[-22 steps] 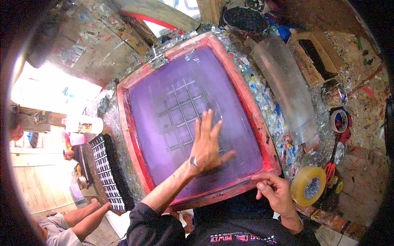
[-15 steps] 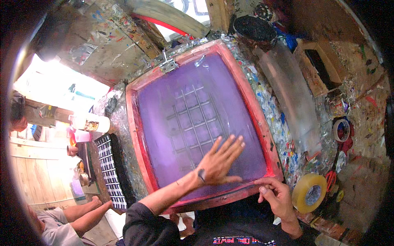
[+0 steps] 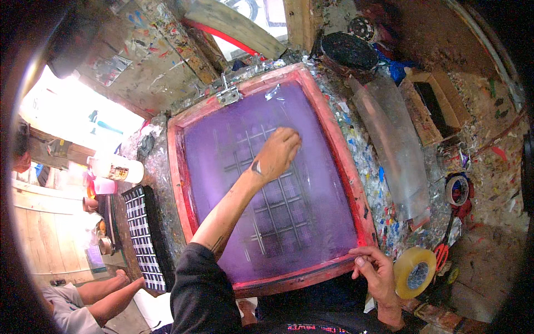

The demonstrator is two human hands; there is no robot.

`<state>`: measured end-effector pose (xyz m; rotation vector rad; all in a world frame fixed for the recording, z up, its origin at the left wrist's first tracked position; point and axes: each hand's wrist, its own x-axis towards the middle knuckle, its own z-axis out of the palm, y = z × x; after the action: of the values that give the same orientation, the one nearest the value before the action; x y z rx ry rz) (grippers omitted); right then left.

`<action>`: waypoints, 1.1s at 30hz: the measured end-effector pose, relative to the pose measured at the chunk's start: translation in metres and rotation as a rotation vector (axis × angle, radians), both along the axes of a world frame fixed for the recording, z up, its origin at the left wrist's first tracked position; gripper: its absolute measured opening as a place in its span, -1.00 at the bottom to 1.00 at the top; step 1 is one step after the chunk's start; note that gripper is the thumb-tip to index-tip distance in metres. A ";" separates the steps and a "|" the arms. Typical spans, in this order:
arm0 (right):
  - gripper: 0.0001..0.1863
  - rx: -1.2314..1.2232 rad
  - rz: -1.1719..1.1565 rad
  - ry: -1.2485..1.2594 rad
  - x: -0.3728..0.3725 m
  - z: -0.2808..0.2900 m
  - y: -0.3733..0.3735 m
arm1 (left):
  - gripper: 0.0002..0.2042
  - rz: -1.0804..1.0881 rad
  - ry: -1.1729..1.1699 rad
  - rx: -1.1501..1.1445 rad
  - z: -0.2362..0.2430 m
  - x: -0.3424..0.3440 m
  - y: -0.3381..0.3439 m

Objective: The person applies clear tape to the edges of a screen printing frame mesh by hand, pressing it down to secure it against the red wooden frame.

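A screen-printing frame (image 3: 345,196) with reddish wooden sides and purple mesh (image 3: 322,222) lies before me. A dark grid pattern (image 3: 271,192) shows in the mesh. My left hand (image 3: 280,150) is over the upper middle of the mesh, fingers curled in and nothing seen in them; its fingertips are hidden. At the frame's near right corner is my right hand (image 3: 375,273), its fingers bent over the rim and the thumb below. A metal hinge clamp (image 3: 228,96) sits at the far edge.
Right of the frame are a tape roll (image 3: 415,273), red-handled scissors (image 3: 441,255), a clear sheet (image 3: 392,150) and a cardboard box (image 3: 431,106). A folded checked cloth (image 3: 143,234) and a white bucket (image 3: 117,168) lie left. Another person's legs (image 3: 105,303) show at lower left.
My left hand has gone from spread fingers low on the mesh to curled fingers farther up. My right hand stays at the corner, its fingers slightly farther over the rim.
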<state>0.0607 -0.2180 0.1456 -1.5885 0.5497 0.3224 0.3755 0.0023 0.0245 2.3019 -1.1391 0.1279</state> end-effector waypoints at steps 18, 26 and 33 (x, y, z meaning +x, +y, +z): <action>-0.75 0.023 0.029 -0.023 0.000 0.001 0.000 | -0.47 0.016 0.062 0.124 0.025 -0.050 0.002; -0.74 -0.046 -0.068 -0.054 -0.006 0.001 -0.001 | -0.59 0.347 -0.238 0.008 -0.006 0.111 0.004; -0.75 -0.117 -0.052 -0.045 -0.031 -0.001 -0.014 | -0.12 0.375 -0.149 0.094 0.015 0.039 0.007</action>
<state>0.0292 -0.2316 0.1449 -1.6871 0.5827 0.2179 0.4146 0.0092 0.0391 2.6056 -0.7829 0.4004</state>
